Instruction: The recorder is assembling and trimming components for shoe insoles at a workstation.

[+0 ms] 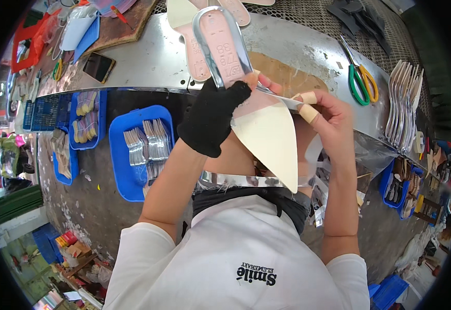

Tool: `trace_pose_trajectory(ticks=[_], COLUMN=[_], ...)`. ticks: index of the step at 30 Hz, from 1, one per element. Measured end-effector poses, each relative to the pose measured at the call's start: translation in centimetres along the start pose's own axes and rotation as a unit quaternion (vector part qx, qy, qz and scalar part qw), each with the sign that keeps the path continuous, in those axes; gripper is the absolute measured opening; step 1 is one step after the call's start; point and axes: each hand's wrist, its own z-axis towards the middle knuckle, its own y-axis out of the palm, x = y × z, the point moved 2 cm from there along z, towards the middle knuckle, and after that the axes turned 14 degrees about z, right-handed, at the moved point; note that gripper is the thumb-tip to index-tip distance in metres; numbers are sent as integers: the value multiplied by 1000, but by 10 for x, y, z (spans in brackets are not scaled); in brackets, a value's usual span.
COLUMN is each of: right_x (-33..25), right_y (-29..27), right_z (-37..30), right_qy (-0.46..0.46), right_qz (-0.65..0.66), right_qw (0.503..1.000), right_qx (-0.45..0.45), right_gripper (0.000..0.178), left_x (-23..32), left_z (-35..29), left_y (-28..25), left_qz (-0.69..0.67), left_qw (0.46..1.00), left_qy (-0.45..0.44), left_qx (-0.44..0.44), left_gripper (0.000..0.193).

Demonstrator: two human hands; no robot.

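My left hand [210, 116], in a black fingerless glove, is closed round the middle of a shoe insole [267, 144]. Its pink heel part points away from me, and the cream forepart tapers toward my lap. A shiny silver strip [203, 49] runs round the heel's edge. Tape wraps the fingertips of my right hand [334, 121], which pinches the strip's free end where it leaves the insole's right side. Across my lap lies another length of silver strip [235, 180]; whether it joins the one in my hand, I cannot tell.
More pink insoles [198, 59] lie on the metal bench [143, 54] ahead. To the right are scissors [360, 82] with green and orange handles and a row of silver-edged insoles [403, 103]. A phone [99, 67] rests at left. Below stands a blue basket [116, 150] holding bundled insoles.
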Motion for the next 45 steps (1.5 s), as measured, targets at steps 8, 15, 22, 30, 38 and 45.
trace_pose_trajectory(ticks=[8, 15, 22, 30, 38, 45], right_x=[-5, 6, 7, 10, 5, 32], right_y=[-13, -108, -199, -170, -45, -50], right_z=[-7, 25, 50, -9, -122, -106], right_qy=[1, 6, -89, -45, 55, 33], right_qz=[-29, -30, -645, -79, -41, -16], right_qw=[994, 988, 718, 978, 986, 991], right_qx=[-109, 148, 247, 188, 152, 127], right_gripper=[15, 30, 33, 33, 56, 42], left_x=[-16, -47, -48, -34, -31, -52], left_z=[6, 4, 1, 11, 25, 22], left_y=[5, 15, 63, 93, 88, 68], left_qz=[25, -335, -459, -471, -435, -316], left_qw=[1000, 921, 828, 843, 896, 939], left_qy=[-11, -67, -136, -107, -23, -112], left_qx=[4, -187, -292, -239, -89, -74], left_gripper=[29, 27, 27, 27, 29, 33])
